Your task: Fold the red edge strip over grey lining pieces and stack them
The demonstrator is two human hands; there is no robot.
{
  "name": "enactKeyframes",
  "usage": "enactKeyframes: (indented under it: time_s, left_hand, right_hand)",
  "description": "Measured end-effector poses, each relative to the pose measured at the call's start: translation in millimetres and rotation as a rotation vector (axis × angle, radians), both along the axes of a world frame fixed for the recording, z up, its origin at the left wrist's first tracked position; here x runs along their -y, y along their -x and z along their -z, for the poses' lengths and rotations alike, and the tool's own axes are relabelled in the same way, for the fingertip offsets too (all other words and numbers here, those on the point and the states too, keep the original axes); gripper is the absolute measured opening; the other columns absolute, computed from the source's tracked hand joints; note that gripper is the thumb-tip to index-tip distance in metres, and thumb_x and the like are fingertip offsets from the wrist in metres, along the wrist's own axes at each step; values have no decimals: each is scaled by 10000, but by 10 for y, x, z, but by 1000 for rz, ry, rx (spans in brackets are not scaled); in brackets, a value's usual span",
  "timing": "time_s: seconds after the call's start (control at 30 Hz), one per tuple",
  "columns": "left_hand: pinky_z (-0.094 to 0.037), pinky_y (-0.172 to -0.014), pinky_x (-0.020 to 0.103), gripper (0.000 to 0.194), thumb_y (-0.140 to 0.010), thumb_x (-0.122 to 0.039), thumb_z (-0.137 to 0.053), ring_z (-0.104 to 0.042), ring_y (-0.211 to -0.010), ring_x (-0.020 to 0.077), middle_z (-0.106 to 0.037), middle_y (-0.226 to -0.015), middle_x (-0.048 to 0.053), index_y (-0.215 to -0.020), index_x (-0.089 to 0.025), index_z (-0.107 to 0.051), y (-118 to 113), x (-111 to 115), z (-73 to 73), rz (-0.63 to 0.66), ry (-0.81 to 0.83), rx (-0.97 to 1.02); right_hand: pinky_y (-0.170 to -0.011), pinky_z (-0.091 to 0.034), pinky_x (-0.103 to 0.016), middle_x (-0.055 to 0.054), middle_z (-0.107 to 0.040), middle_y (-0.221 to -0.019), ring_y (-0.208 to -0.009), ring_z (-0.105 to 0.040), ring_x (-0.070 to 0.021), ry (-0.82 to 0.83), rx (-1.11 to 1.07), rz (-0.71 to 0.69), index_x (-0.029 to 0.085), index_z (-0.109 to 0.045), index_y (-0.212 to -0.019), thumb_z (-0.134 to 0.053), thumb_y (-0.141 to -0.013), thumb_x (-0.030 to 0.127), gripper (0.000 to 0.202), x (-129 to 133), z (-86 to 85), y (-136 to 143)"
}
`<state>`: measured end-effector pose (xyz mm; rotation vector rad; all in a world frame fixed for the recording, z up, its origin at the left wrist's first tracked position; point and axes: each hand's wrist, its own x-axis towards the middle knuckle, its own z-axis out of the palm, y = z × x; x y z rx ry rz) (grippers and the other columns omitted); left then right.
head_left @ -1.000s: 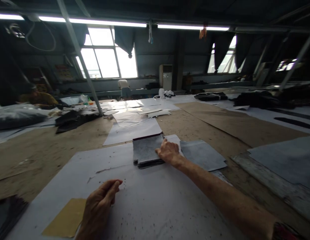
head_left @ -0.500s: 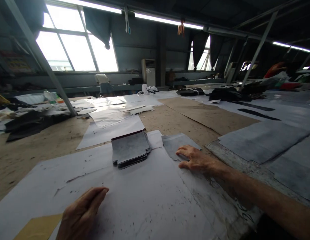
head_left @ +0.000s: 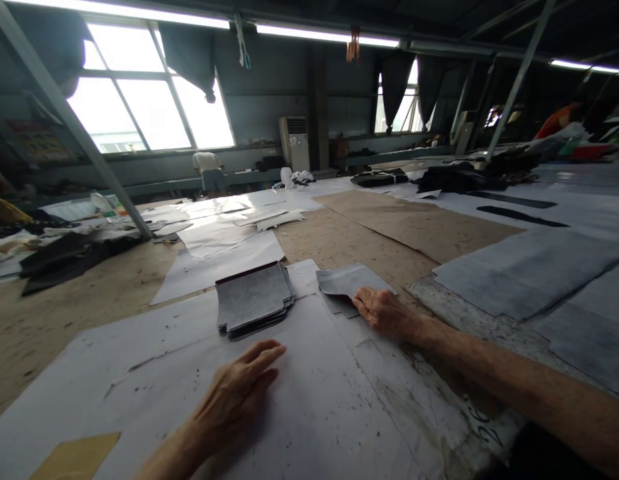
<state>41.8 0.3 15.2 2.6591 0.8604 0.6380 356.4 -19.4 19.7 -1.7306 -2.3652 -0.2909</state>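
My right hand (head_left: 384,312) pinches the near edge of a grey cut fabric piece (head_left: 356,279). That edge is lifted and curled, and at least one more layer shows beneath it. To its left lies a neat stack of similar grey fabric pieces (head_left: 254,297) with dark edges, which neither hand touches. My left hand (head_left: 239,387) is over the white paper (head_left: 309,393) in front of the stack. Its fingers are stretched toward the right, with the thumb a little apart, and it holds nothing.
Larger grey fabric panels (head_left: 529,273) lie at the right. A brown paper sheet (head_left: 419,223) spreads behind, with dark fabric piles (head_left: 454,180) beyond. A tan card (head_left: 76,457) lies near left. A metal post (head_left: 109,180) rises at the left. A person (head_left: 208,172) stands far back.
My right hand has closed from lying on the grey fabric piece to pinching its edge, which is now raised. My left hand has moved right and forward, and its fingers have extended.
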Motion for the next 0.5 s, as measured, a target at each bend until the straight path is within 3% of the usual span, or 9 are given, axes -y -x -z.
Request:
enactKeyframes:
  time_s: [0.1, 0.23, 0.33, 0.5]
  left_hand:
    - [-441, -906, 290, 351, -900, -254, -351, -556, -1053, 185, -524, -1237, 91, -1208, -190, -505, -651, -126, -95, 160, -21, -70]
    - [-455, -854, 276, 293, -886, -208, -389, -573, -1012, 193, -559, -1181, 67, -1140, -194, -534, -1283, -384, -114, 53, -60, -92]
    - [-475, -747, 295, 269, -899, -213, -345, -601, -942, 218, -582, -1117, 72, -1066, -192, -556, -1456, -528, -63, -48, -76, -111]
    - [-465, -680, 289, 286, -918, -265, -288, -611, -896, 200, -525, -1211, 30, -1090, -243, -516, -1478, -548, -5, -146, -107, -180]
  right_hand:
    - [-599, -402, -252, -120, -591, -810, -697, -557, -160, -19, 9, 59, 74, -577, -882, -297, -914, 120, 285, 28, -26, 10]
    - [-578, -408, -256, -127, -596, -838, -696, -568, -168, -5, 38, 87, 72, -567, -896, -316, -909, 128, 257, 49, -50, 9]
    - [-592, -415, -261, -115, -600, -827, -704, -571, -173, 22, 55, 62, 85, -568, -866, -336, -901, 135, 240, 58, -78, 48]
    - [-630, -426, -280, -132, -613, -856, -785, -577, -217, 22, 60, 28, 82, -582, -858, -534, -820, 243, 172, -19, -110, 258]
